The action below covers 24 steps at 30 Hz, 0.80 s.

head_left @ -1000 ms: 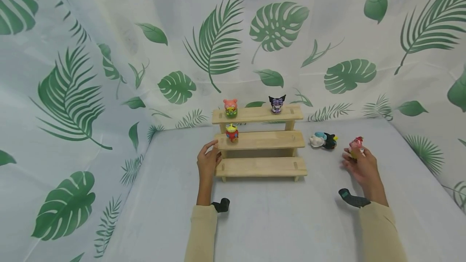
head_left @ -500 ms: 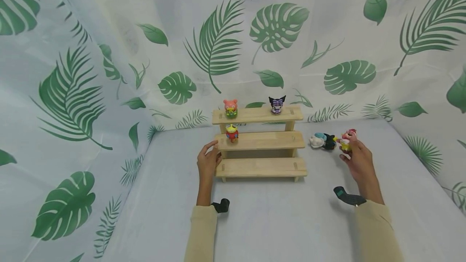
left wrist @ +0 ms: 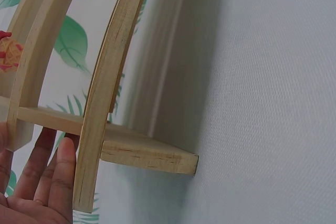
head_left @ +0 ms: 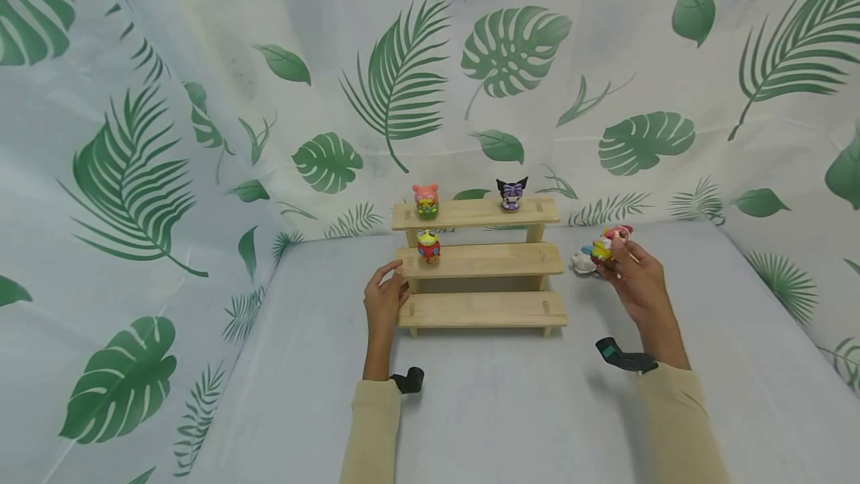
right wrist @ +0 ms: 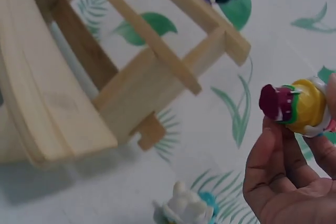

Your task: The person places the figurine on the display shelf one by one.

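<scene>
My left hand (head_left: pixel 383 293) grips the left end of a three-step wooden display shelf (head_left: pixel 480 260), at its middle step. In the left wrist view the fingers (left wrist: pixel 63 174) lie against the shelf's side support. My right hand (head_left: pixel 641 282) pinches a small toy figurine (head_left: pixel 611 240) with a pink-red top and yellow body, held tilted right of the shelf. The right wrist view shows this figurine's dark red base (right wrist: pixel 275 102) pointing left. Below it lies a white figurine (head_left: pixel 584 263); the black figurine beside it is mostly hidden by the hand.
On the top step stand a pink figurine (head_left: pixel 426 200) at left and a black-and-purple figurine (head_left: pixel 511 193) at right. A red figurine with a yellow top (head_left: pixel 428 246) stands on the middle step's left. A leaf-patterned sheet (head_left: pixel 396 95) hangs behind the white table (head_left: pixel 497 409).
My right hand has lifted the pink-and-yellow figurine and moved left toward the shelf, tilting it over the lying figurines. The left hand and the shelf have stayed put.
</scene>
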### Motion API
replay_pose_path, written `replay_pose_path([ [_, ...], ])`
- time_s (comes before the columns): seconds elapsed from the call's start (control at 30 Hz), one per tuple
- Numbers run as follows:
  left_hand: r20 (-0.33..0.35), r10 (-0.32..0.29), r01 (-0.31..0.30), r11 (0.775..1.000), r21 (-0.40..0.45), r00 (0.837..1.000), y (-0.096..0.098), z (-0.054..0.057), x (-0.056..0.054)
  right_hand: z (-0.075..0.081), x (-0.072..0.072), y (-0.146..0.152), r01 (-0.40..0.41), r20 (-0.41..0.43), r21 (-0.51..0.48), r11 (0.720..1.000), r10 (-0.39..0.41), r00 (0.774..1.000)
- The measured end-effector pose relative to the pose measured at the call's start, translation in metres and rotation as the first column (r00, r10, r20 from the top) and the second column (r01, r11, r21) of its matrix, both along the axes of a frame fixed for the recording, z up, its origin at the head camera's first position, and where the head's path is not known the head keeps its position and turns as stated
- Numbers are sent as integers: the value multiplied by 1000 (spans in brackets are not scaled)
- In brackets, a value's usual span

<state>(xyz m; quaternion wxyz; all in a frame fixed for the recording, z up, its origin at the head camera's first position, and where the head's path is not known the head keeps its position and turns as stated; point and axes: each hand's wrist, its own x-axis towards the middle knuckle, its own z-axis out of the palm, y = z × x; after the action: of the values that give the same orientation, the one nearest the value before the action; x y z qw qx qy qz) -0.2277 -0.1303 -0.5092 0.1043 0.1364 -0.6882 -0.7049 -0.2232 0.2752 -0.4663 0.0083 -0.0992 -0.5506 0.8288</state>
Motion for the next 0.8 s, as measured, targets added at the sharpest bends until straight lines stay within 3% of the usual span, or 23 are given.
replay_pose_path([
  [0.2,-2,-14,14,1000,8,1000,-1,0,0,9,-8,-25,-49,-118,168,985,69,991],
  [0.37,0,-25,25,1000,12,1000,-1,1,0,11,-14,-43,-65,-203,322,945,136,970],
  [0.43,7,-28,28,1000,6,1000,1,9,3,12,-16,-49,-67,-208,378,923,155,966],
  [0.53,10,-24,24,1000,8,1000,1,11,3,13,-19,-57,-71,-210,444,893,181,961],
  [0.8,11,1,-1,1000,-5,1000,0,1,1,11,-25,-70,-101,-197,482,870,220,956],
])
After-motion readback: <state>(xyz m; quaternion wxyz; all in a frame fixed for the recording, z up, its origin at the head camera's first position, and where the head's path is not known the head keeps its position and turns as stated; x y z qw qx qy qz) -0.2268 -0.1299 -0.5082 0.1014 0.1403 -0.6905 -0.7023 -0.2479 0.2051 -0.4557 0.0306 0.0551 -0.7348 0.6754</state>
